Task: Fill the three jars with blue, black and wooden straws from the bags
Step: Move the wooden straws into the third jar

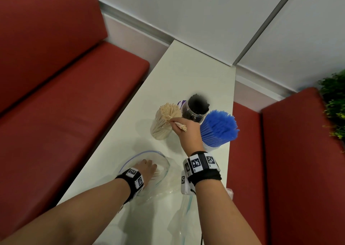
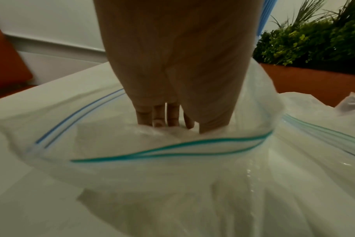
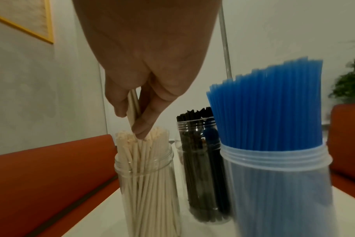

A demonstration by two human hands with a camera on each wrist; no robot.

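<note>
Three clear jars stand together on the white table (image 1: 186, 73). The wooden-straw jar (image 1: 162, 122) (image 3: 146, 176) is on the left, the black-straw jar (image 1: 197, 107) (image 3: 201, 168) behind, the blue-straw jar (image 1: 218, 131) (image 3: 274, 176) on the right. My right hand (image 1: 184, 131) (image 3: 132, 126) pinches a few wooden straws (image 1: 182, 126) (image 3: 133, 109), their lower ends among those in the wooden jar. My left hand (image 1: 147, 168) (image 2: 172, 121) reaches into an open zip bag (image 1: 164, 170) (image 2: 172, 144), fingers (image 2: 160, 115) straight. A few pale straws (image 1: 159, 171) lie by its fingertips.
A second clear zip bag (image 1: 184, 216) (image 2: 314, 136) lies crumpled near the table's front right. Red benches (image 1: 65, 95) flank the table on both sides. A green plant (image 1: 334, 103) stands at the far right. White wall panels close the far end.
</note>
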